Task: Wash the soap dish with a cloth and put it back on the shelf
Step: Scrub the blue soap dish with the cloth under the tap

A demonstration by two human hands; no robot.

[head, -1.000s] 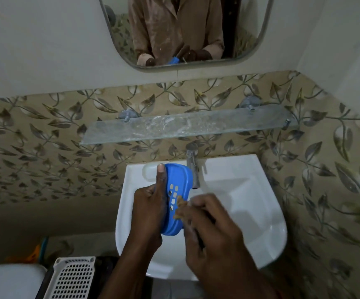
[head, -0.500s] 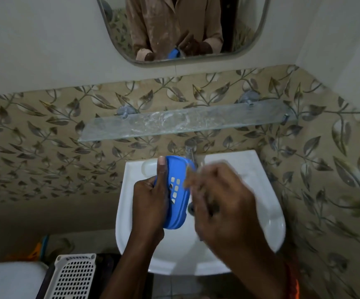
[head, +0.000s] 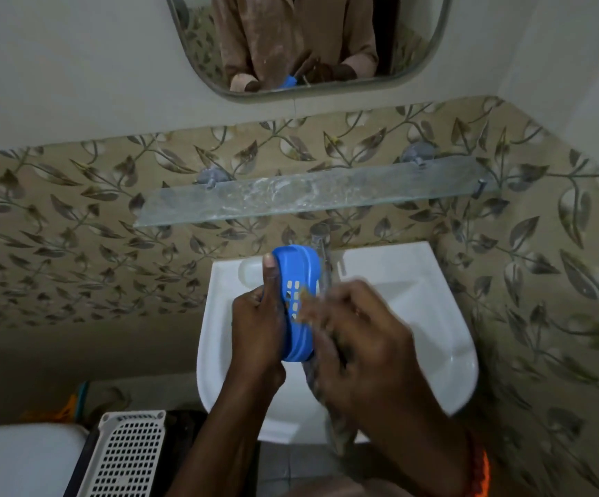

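My left hand [head: 258,328] grips a blue soap dish [head: 298,281] on edge over the white sink [head: 445,338], thumb along its left rim. The dish's slotted bottom faces right. My right hand [head: 362,349] is blurred and pressed against the dish's lower right side, closed on a greyish cloth [head: 312,374] that shows only as a strip below the fingers. A glass shelf [head: 308,197] is fixed to the tiled wall above the sink, with nothing on it.
A metal tap [head: 321,245] stands behind the dish. A mirror [head: 305,41] hangs above the shelf and shows the person's torso. A white perforated basket [head: 126,457] and a white tank [head: 22,460] sit at lower left. Leaf-pattern tiles cover the walls.
My right hand moved up beside the dish half a second ago and has come back down against its lower part. The left hand keeps hold of the dish in about the same place.
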